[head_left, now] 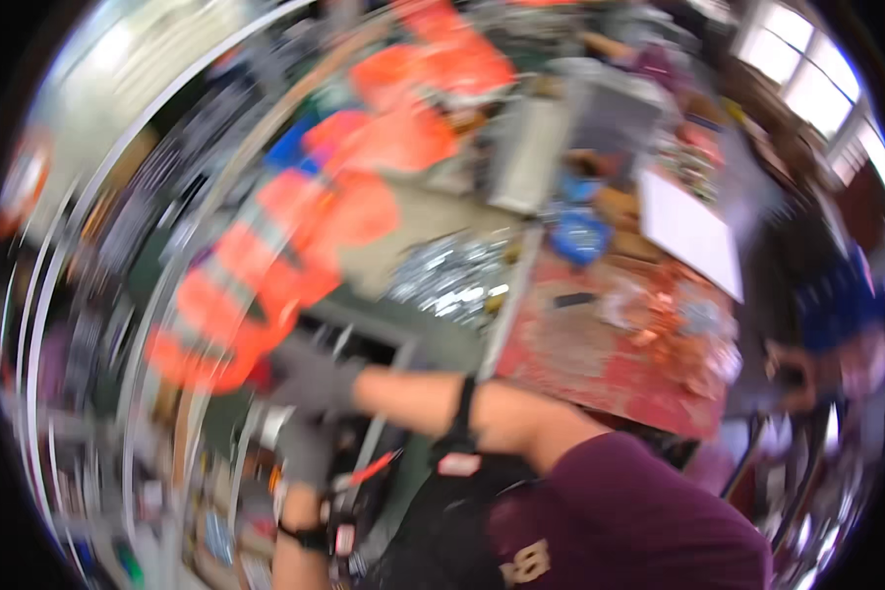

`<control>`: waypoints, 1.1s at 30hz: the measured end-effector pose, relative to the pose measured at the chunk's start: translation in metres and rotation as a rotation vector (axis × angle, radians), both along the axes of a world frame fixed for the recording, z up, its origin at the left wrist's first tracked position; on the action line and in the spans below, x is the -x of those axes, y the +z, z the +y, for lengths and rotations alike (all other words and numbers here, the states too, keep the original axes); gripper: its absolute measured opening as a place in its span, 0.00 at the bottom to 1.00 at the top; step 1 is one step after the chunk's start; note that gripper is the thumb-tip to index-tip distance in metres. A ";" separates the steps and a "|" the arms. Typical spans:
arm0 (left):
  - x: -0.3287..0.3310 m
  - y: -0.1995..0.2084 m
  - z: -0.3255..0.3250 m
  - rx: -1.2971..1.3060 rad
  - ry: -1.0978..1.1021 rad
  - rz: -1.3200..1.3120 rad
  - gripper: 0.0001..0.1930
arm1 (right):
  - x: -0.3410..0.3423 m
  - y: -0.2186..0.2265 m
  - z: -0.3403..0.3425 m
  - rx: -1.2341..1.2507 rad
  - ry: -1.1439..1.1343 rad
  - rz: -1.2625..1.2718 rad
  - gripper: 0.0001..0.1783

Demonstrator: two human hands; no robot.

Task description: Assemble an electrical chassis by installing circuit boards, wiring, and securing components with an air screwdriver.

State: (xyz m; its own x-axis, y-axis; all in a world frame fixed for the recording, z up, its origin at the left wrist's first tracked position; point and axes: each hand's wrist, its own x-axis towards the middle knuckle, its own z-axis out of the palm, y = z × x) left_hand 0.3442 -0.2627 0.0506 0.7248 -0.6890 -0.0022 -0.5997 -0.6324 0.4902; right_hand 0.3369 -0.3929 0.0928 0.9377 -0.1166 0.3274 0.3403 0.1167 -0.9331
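Cream lettering (531, 560), blurred strap labels (459, 464), gloved hands (315, 381) beside orange cloth (213, 307)

Daylight comes through tall paned windows (779, 44) at the far right. A pale wall (157, 59) stands at the far left, behind long, light-coloured rails (131, 403). Right of centre is a worktop (560, 359) with a worn red surface; beyond its right side runs grey floor (762, 231), blurred.

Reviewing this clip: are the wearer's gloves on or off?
On: the left hand and right hand are both grey-covered, while the right forearm is bare.
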 end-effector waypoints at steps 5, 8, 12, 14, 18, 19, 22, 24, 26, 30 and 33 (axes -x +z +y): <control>-0.021 0.019 0.025 0.018 -0.048 0.381 0.17 | -0.007 -0.010 -0.004 -0.083 -0.021 0.026 0.12; -0.019 0.032 0.032 0.113 -0.016 0.685 0.20 | -0.002 -0.002 -0.005 -0.090 0.033 -0.032 0.14; -0.014 0.037 0.032 0.153 0.015 0.525 0.22 | 0.001 0.008 -0.003 0.091 -0.061 0.231 0.15; -0.014 0.035 0.028 0.087 0.129 0.336 0.22 | 0.003 0.011 -0.005 -0.179 0.042 0.180 0.16; -0.013 0.030 0.014 0.126 0.224 -0.004 0.13 | 0.003 0.011 -0.008 -0.029 0.025 0.133 0.13; -0.012 0.030 0.011 0.152 0.265 -0.019 0.14 | 0.002 0.011 -0.008 -0.024 0.036 0.138 0.13; -0.005 0.032 0.008 0.184 0.309 -0.011 0.15 | 0.002 0.010 -0.009 -0.025 0.045 0.001 0.13; 0.000 0.032 0.008 0.091 0.222 -0.098 0.14 | 0.004 0.007 -0.009 -0.034 0.023 -0.053 0.12; 0.000 0.029 0.009 0.205 0.014 -0.407 0.11 | 0.010 0.004 -0.011 -0.062 0.069 0.109 0.13; -0.017 0.017 0.012 0.203 0.208 -0.300 0.11 | 0.014 -0.006 -0.012 0.000 -0.006 0.141 0.14; -0.029 0.016 0.027 0.046 0.317 -0.107 0.09 | 0.014 -0.009 -0.012 -0.059 -0.091 0.151 0.16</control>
State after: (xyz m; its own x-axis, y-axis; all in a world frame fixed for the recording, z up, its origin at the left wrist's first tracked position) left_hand 0.3733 -0.2357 0.0664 0.8974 -0.4270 0.1115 -0.4265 -0.7742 0.4677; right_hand 0.3225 -0.4045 0.0840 0.9603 -0.2181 0.1740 0.2088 0.1481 -0.9667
